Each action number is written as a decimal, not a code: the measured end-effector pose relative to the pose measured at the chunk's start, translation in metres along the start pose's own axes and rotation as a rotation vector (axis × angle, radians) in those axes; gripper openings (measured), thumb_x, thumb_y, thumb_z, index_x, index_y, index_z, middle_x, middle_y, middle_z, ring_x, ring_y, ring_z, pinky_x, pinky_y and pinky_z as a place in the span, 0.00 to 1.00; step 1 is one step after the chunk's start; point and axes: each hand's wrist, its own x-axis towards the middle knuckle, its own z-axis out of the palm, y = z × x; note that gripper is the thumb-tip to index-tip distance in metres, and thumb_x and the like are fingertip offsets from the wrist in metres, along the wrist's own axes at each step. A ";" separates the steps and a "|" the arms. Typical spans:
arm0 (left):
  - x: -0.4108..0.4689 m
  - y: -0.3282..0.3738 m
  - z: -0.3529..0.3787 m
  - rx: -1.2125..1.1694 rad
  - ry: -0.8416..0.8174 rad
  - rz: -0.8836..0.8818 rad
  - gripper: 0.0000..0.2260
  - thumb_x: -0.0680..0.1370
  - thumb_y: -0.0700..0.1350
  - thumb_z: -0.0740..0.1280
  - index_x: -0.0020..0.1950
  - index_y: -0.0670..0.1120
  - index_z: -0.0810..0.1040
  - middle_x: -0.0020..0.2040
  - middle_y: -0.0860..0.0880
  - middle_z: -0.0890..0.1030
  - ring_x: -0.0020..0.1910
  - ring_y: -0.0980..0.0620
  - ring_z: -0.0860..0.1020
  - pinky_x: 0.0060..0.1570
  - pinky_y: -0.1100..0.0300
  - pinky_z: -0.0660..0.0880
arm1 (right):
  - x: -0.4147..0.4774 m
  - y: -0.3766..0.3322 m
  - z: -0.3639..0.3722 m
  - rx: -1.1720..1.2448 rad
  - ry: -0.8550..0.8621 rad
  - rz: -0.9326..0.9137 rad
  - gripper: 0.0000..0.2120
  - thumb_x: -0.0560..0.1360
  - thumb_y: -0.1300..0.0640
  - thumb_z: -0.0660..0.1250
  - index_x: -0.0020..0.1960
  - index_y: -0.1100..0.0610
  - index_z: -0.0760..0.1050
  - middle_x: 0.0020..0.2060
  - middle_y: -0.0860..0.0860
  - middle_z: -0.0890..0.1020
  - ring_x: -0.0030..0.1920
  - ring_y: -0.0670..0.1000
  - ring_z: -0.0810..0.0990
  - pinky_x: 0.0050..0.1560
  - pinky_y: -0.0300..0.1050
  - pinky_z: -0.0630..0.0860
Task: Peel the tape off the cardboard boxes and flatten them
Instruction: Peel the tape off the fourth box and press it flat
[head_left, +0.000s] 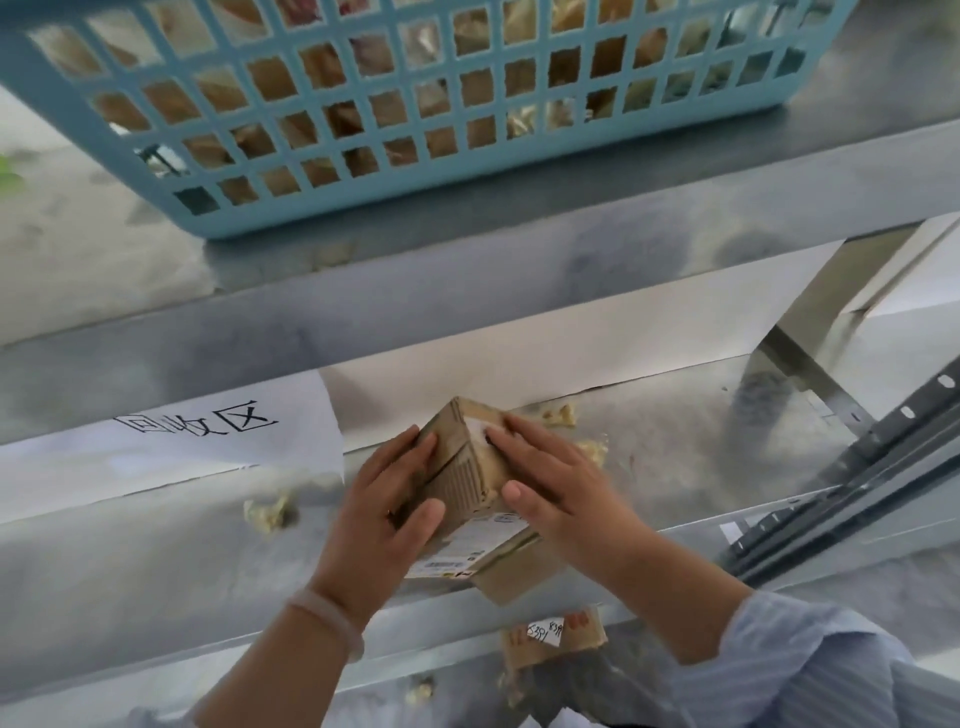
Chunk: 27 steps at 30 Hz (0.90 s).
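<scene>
Gripping tilted cardboard box (467, 470) on metal shelf (675, 441) with left hand (387, 501), pressing its top with flat right hand (553, 478). Probably best: pick tape (478, 423) end, peel low along seam, brace box.

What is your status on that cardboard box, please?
Left hand grips cardboard box; right hand fingers press its top. Box not yet flattened, on shelf. Tape scraps nearby, none blocking.
</scene>
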 end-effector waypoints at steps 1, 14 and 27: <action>0.005 0.003 -0.003 0.029 0.034 -0.012 0.24 0.72 0.60 0.64 0.67 0.54 0.75 0.69 0.55 0.71 0.68 0.56 0.69 0.67 0.52 0.69 | 0.000 -0.001 0.001 0.000 -0.008 0.002 0.22 0.71 0.25 0.50 0.64 0.21 0.55 0.72 0.30 0.55 0.75 0.41 0.53 0.76 0.54 0.55; 0.036 0.028 -0.017 0.031 0.067 -0.003 0.11 0.69 0.55 0.74 0.50 0.57 0.83 0.50 0.59 0.79 0.51 0.61 0.77 0.55 0.63 0.74 | 0.003 0.001 0.010 -0.053 0.014 -0.094 0.33 0.69 0.33 0.63 0.72 0.31 0.56 0.75 0.36 0.56 0.76 0.42 0.52 0.75 0.44 0.53; 0.031 0.036 -0.008 0.553 0.149 0.415 0.05 0.77 0.38 0.63 0.42 0.43 0.76 0.45 0.48 0.78 0.41 0.47 0.76 0.36 0.53 0.76 | 0.009 -0.002 0.011 -0.094 0.075 -0.150 0.35 0.68 0.34 0.65 0.72 0.39 0.60 0.72 0.37 0.60 0.73 0.42 0.58 0.72 0.41 0.55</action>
